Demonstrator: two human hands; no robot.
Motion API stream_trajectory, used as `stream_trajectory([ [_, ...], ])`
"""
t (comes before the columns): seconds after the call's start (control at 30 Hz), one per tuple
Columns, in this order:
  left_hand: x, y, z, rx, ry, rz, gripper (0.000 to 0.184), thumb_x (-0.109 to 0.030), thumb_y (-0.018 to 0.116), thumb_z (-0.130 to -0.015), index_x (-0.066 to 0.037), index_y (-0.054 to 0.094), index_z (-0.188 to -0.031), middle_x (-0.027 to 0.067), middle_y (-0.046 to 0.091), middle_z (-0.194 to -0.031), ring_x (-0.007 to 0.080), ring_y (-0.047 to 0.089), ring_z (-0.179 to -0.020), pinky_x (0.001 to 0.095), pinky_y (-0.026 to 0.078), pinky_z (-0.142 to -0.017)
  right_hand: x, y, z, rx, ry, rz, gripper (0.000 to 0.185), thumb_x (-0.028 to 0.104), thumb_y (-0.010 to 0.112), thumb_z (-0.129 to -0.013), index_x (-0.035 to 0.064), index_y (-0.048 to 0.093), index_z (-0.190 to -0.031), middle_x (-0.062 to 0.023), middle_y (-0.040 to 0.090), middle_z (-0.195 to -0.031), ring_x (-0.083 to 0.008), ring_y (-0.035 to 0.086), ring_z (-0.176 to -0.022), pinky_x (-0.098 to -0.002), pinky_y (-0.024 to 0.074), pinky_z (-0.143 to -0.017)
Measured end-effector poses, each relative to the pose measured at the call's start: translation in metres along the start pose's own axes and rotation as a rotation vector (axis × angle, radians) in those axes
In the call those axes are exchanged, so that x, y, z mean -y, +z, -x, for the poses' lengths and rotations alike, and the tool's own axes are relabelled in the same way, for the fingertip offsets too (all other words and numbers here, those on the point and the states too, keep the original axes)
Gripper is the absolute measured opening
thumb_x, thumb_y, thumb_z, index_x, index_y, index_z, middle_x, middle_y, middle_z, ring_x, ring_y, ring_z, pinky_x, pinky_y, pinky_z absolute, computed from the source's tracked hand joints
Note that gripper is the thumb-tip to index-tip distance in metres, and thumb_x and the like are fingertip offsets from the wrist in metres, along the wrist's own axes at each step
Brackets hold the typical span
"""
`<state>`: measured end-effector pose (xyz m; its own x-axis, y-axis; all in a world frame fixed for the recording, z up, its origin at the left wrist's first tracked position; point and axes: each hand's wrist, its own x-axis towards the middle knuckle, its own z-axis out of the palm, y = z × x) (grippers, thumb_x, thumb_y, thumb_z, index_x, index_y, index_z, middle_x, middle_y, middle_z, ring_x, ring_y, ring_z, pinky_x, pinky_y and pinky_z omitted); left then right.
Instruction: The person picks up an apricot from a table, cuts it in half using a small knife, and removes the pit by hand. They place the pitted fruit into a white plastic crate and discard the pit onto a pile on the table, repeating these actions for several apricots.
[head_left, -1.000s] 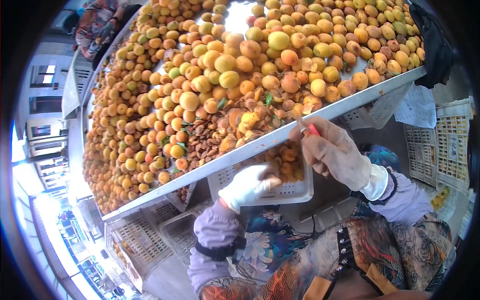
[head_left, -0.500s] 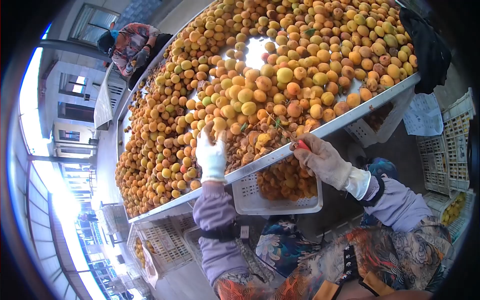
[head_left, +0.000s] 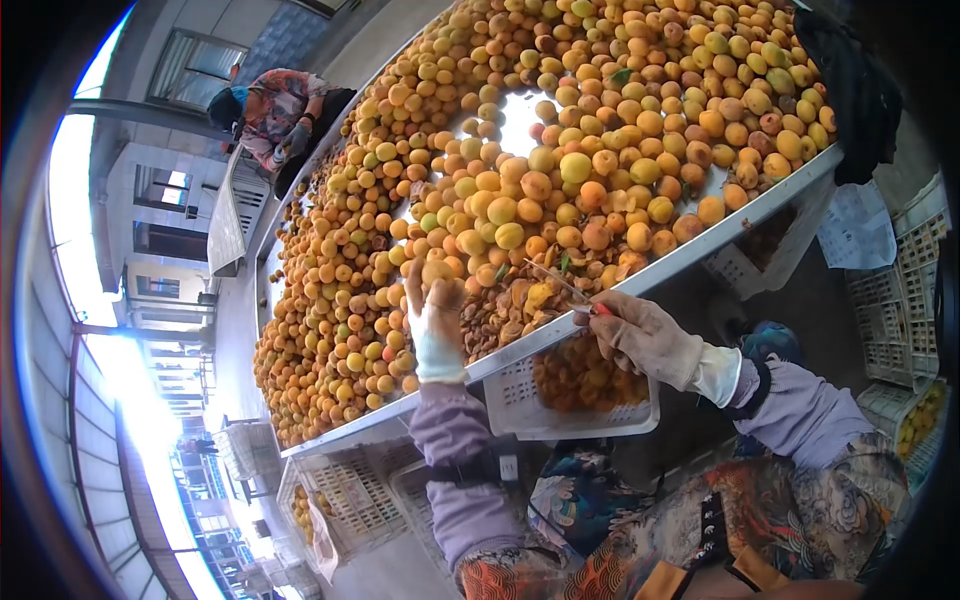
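Observation:
My left hand, in a white glove with a soiled tip, is at the near edge of the apricot pile. Its thumb and fingers curl around a yellow-orange apricot. In my right hand, also gloved, is a small knife with a red handle; its thin blade points left over the fruit. Beneath the blade lie split apricot pieces and brownish scraps beside the metal table rim. Below the rim, a white perforated crate holds a heap of opened apricots.
Whole apricots cover much of the table. A person works at its far left side. Stacked crates stand at right, and more crates below left. Dark cloth hangs over the right corner.
The view has shifted, so the table appears farther right and lower. My right hand's knife has swung more level, its blade showing more clearly. My left hand stays by the same part of the pile.

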<state>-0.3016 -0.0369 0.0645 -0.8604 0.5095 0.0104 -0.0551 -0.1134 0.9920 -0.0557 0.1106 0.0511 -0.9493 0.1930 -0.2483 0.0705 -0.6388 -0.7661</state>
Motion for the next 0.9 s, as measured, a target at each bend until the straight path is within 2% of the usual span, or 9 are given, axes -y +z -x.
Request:
stream_trajectory([
  [0.1,0.001,0.007,0.044,0.137,-0.092,0.263,0.051,-0.02,0.058,-0.087,-0.009,0.036,-0.132,0.0101,0.048,-0.117,0.0195,0.055,-0.095,0.033,0.051,-0.082,-0.009,0.006,0.002,0.088,-0.032,-0.139,0.021,0.016,0.049,-0.095,0.0044,0.052,-0.113,0.0023,0.054,-0.081,-0.0022,0.049,-0.07,-0.014,0.0409,-0.06],
  [0.17,0.004,0.019,0.075,0.162,-0.141,0.304,0.056,-0.028,0.065,-0.085,-0.01,0.037,-0.131,0.0095,0.049,-0.119,0.0216,0.056,-0.096,0.0352,0.05,-0.084,-0.013,0.013,0.003,0.147,-0.067,0.01,0.02,0.017,0.048,-0.096,0.0037,0.054,-0.109,0.0022,0.054,-0.08,-0.0028,0.047,-0.072,-0.0163,0.0405,-0.062],
  [0.3,0.019,0.033,0.116,0.155,-0.184,0.434,0.067,-0.027,0.062,-0.087,-0.011,0.026,-0.141,0.0109,0.047,-0.123,0.0242,0.054,-0.105,0.0395,0.045,-0.092,-0.024,0.019,0.002,0.121,-0.123,0.168,0.02,0.019,0.048,-0.096,0.0031,0.056,-0.104,0.002,0.054,-0.08,-0.0062,0.046,-0.074,-0.0216,0.0414,-0.067],
  [0.43,0.027,0.043,0.137,0.111,-0.218,0.459,0.061,-0.021,0.058,-0.09,-0.009,0.027,-0.141,0.0133,0.041,-0.133,0.0254,0.045,-0.117,0.0406,0.039,-0.098,-0.036,0.021,0.0,0.115,-0.158,0.217,0.021,0.021,0.049,-0.096,0.003,0.056,-0.103,0.0,0.056,-0.08,-0.0077,0.048,-0.074,-0.0238,0.0423,-0.067],
  [0.5,0.033,0.046,0.138,0.108,-0.187,0.488,0.061,-0.022,0.061,-0.088,-0.008,0.031,-0.138,0.012,0.043,-0.132,0.0244,0.046,-0.117,0.0389,0.037,-0.1,-0.04,0.019,-0.002,0.078,-0.242,0.384,0.022,0.023,0.051,-0.095,0.0028,0.055,-0.1,-0.0061,0.058,-0.08,-0.0136,0.052,-0.074,-0.0277,0.0439,-0.068],
  [0.53,0.034,0.048,0.138,0.107,-0.153,0.512,0.061,-0.023,0.064,-0.085,-0.008,0.034,-0.136,0.0108,0.045,-0.13,0.0234,0.046,-0.117,0.0371,0.036,-0.102,-0.043,0.017,-0.003,0.08,-0.238,0.386,0.022,0.023,0.051,-0.095,0.0028,0.055,-0.1,-0.0061,0.058,-0.08,-0.0136,0.052,-0.074,-0.0277,0.0439,-0.068],
  [0.6,0.034,0.051,0.137,0.124,-0.12,0.499,0.058,-0.024,0.063,-0.086,-0.007,0.035,-0.135,0.0101,0.045,-0.13,0.0235,0.046,-0.117,0.0367,0.034,-0.103,-0.047,0.013,-0.005,0.104,-0.195,0.481,0.02,0.017,0.05,-0.096,0.0021,0.055,-0.108,0.0032,0.055,-0.085,-0.0039,0.049,-0.082,-0.019,0.0426,-0.071],
  [0.73,0.034,0.056,0.136,0.145,-0.117,0.476,0.057,-0.023,0.062,-0.087,-0.008,0.035,-0.135,0.01,0.047,-0.128,0.0235,0.046,-0.117,0.0367,0.036,-0.101,-0.046,0.011,-0.006,0.092,-0.224,0.593,0.021,0.02,0.051,-0.095,0.003,0.055,-0.107,0.0014,0.056,-0.085,-0.0057,0.049,-0.08,-0.0213,0.0429,-0.069],
  [0.9,0.041,0.052,0.136,0.146,-0.13,0.49,0.055,-0.022,0.061,-0.088,-0.008,0.036,-0.135,0.0109,0.048,-0.127,0.024,0.047,-0.115,0.0384,0.037,-0.1,-0.033,0.016,-0.002,0.068,-0.2,0.765,0.022,0.026,0.051,-0.094,0.0055,0.055,-0.103,-0.0043,0.057,-0.076,-0.0101,0.05,-0.07,-0.027,0.0429,-0.063],
])
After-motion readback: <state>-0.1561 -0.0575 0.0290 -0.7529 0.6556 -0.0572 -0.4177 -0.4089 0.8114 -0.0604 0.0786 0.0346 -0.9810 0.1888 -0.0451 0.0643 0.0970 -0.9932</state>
